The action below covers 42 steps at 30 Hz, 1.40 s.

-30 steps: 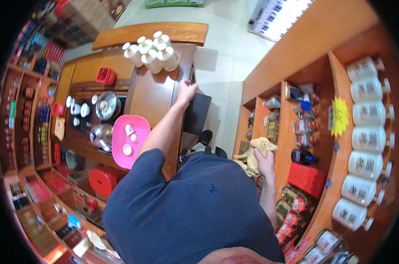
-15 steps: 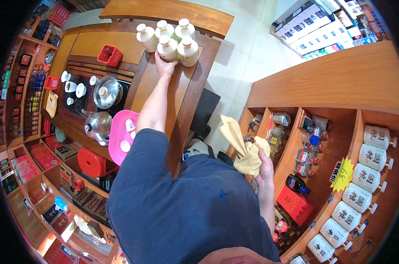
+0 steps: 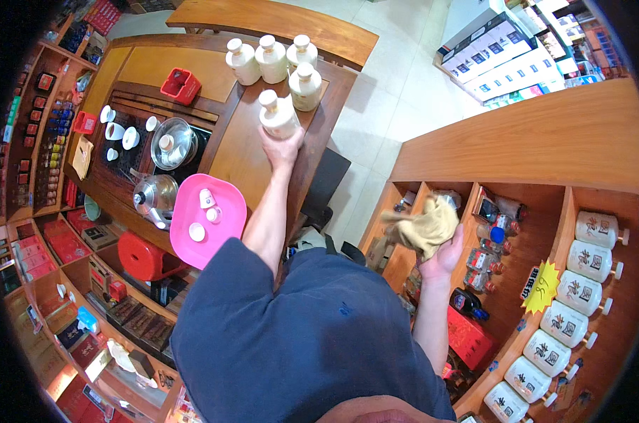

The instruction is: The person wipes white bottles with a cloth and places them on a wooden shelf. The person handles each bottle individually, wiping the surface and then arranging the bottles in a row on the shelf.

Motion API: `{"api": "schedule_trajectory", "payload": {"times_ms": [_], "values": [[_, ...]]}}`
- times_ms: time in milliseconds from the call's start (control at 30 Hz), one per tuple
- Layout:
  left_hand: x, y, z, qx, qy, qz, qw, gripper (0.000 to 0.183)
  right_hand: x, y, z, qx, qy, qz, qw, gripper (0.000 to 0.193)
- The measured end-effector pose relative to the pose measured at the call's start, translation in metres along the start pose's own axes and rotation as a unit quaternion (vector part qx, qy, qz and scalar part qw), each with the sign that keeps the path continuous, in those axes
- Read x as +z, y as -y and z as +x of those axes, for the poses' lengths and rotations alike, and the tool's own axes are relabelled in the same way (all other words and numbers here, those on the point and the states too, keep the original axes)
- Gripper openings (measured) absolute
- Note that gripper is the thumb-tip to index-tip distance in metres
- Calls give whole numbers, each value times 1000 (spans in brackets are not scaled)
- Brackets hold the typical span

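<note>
Left hand [image 3: 283,146]: fingers clamped round the lower body of a cream bottle [image 3: 278,116]. Bottle: glossy, rounded shoulders, short neck, pale cap, leaning slightly. Located over the near end of the wooden desk [image 3: 228,151]; base hidden by the hand, so contact with the wood cannot be told.

Right hand [image 3: 443,255]: closed on a tan cloth [image 3: 430,227], soft, bunched, folds loose, one end spreading leftward; partly blurred.

Four matching bottles [image 3: 271,60] stand upright in a close group just beyond the held one, near the far corner of the desk. Desk surface: smooth brown panels, darker framing strips. Pink tray [image 3: 225,208]: rounded corners, raised rim, small white containers [image 3: 206,199] inside; lies left of the left forearm. Farther left, a shiny metal kettle [image 3: 156,199] and a red box [image 3: 181,86] with angular sides.

Edges and room: a strip of wood separates the held bottle from the desk's right edge; pale tiled floor [image 3: 379,84] lies beyond. A wider wood stretch extends left toward the red box. On the right, wooden shelf [image 3: 517,144] dividers stand near the cloth, restricting that side; desk and shelf are well apart.
</note>
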<state>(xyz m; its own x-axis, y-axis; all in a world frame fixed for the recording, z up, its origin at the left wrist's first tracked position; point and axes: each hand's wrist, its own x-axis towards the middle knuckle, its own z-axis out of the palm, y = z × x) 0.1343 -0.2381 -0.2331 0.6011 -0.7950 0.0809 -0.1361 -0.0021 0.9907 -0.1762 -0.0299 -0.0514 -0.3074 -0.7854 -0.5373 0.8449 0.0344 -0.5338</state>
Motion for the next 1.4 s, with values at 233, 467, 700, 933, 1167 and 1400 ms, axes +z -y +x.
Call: {"api": "schedule_trajectory", "payload": {"times_ms": [233,467,700,933,1167,1400], "values": [[-24,-87,-135,-24,269,-68,960,77,54,0,-53,15,246,56,968,67],[-12,-176,-215,70,457,-135,876,77,50,-19,-71,-413,104,-570,702,98],[-13,-230,-245,75,682,-117,718,93,26,89,-87,-207,304,-450,813,69],[11,-243,-223,-236,855,-208,413,117,9,117,-111,-126,330,-279,893,45],[11,-281,-274,291,603,1,743,100,23,130,-135,-410,117,-335,840,33],[13,-280,-274,-88,849,-124,506,100,30,165,-144,-222,218,-280,908,33]]}}
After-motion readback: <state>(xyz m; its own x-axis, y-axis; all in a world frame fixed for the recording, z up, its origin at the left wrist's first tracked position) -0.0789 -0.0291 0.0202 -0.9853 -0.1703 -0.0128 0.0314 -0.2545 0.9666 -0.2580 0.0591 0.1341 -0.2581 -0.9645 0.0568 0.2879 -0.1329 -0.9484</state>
